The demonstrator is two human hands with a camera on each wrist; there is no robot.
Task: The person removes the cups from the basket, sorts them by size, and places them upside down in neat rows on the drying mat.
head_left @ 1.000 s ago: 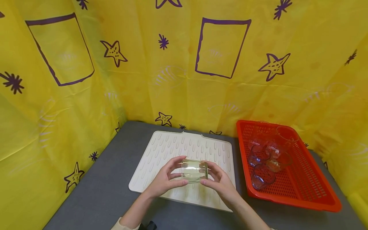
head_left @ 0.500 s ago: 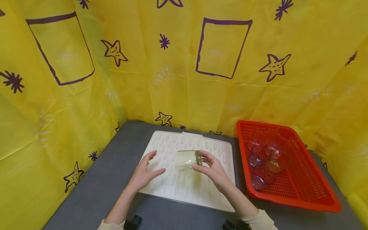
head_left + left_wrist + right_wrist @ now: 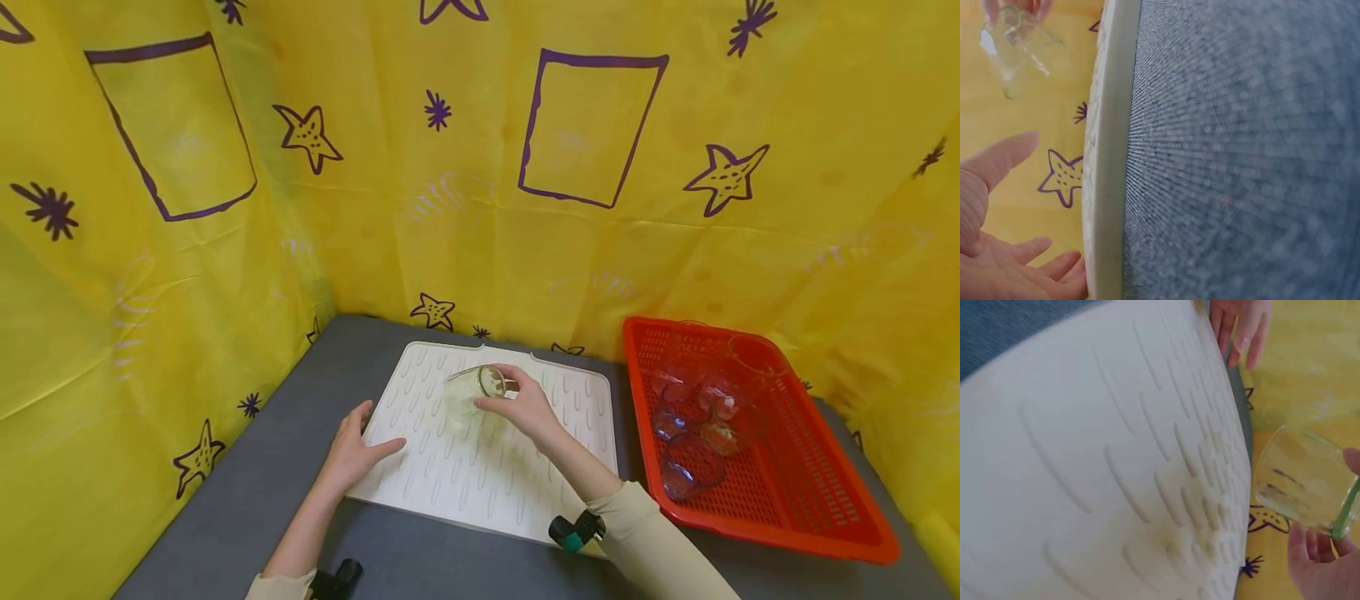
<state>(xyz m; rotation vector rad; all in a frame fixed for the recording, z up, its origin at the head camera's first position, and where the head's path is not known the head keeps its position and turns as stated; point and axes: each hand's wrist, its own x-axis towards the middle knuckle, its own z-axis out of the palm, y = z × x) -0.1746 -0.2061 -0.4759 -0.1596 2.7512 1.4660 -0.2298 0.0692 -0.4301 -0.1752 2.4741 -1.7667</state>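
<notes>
Presently my right grip [image 3: 527, 407] pinches a tilted clear glass [image 3: 467, 397] above the white mat [image 3: 510, 500]; my left grip [image 3: 351, 454], released, hangs at the mat's left edge.

A hand could pass over the near left of the mat [image 3: 442, 500], between the left hand [image 3: 351, 454] and the glass [image 3: 461, 404]. The right hand [image 3: 527, 406], gripping that glass, and its forearm bar a crossing from the near right. Only a narrow strip of table [image 3: 285, 433] separates mat and basket [image 3: 780, 535]. Cups [image 3: 693, 468] crowd the basket's left and far parts; its near right gives room from above. The curtain [image 3: 487, 258] blocks the far and left sides.
</notes>
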